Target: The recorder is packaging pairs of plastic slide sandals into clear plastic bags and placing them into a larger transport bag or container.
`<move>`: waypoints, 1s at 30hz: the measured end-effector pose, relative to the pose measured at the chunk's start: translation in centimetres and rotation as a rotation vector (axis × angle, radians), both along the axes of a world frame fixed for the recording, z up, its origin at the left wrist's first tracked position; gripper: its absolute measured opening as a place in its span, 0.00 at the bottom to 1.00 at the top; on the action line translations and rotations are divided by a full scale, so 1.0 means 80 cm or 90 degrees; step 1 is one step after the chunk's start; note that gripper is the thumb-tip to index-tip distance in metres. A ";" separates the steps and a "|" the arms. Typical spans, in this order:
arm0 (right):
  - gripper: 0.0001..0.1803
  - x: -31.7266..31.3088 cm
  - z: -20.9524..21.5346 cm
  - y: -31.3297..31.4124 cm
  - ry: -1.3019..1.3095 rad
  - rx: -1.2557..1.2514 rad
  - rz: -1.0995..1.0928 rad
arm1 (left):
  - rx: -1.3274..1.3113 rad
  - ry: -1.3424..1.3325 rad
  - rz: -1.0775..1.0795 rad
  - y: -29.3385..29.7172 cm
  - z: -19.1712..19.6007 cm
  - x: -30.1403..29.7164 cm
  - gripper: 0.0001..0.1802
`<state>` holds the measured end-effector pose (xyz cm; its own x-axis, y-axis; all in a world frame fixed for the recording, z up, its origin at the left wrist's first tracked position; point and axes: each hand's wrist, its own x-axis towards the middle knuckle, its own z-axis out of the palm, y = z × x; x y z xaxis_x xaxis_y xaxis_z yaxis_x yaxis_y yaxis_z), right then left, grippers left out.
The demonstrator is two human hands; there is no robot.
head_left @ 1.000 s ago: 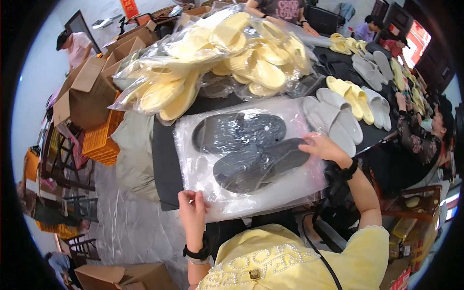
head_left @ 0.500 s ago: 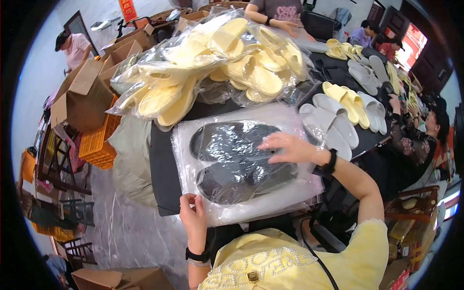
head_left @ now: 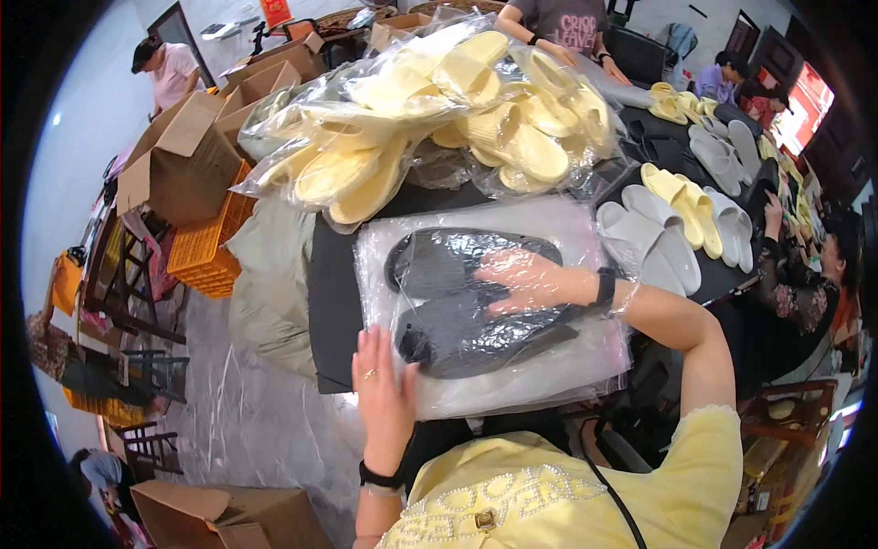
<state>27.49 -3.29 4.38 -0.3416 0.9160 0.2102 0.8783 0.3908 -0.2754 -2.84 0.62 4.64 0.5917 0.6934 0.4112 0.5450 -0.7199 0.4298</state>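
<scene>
A pair of black slippers [head_left: 448, 339] lies side by side in a clear plastic bag, on a stack of clear plastic bags [head_left: 457, 395] at the table's near edge. My right hand [head_left: 526, 279] lies over the slippers with its fingers spread. Shiny film covers the hand and reaches to the wrist, so it appears to be inside the bag's right end. At the stack's lower left corner is my left hand [head_left: 384, 393], its fingers stretched out and nothing seen in them. Whether its fingertips press on the film is hard to tell.
Bagged yellow slippers [head_left: 439, 110] are heaped just beyond the stack. To the right lie loose grey slippers [head_left: 647, 240] and yellow slippers [head_left: 684, 206]. Cardboard boxes [head_left: 178, 160] and an orange crate [head_left: 210, 242] stand at left. Co-workers are around the table.
My right hand has gone from above the bag to lying under its film on the slippers. My left hand has straightened its fingers from a curled hold at the corner. The view has shifted slightly.
</scene>
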 end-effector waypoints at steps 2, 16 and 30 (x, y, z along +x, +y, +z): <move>0.24 -0.028 0.013 0.008 -0.013 -0.016 0.000 | -0.080 0.109 -0.051 0.004 -0.023 0.007 0.37; 0.13 0.033 0.035 -0.074 -0.128 -0.095 -0.199 | -0.059 0.157 0.008 -0.004 -0.049 0.022 0.53; 0.19 0.115 0.185 -0.227 -0.176 0.430 -0.617 | -0.033 0.197 -0.018 -0.012 -0.040 0.035 0.59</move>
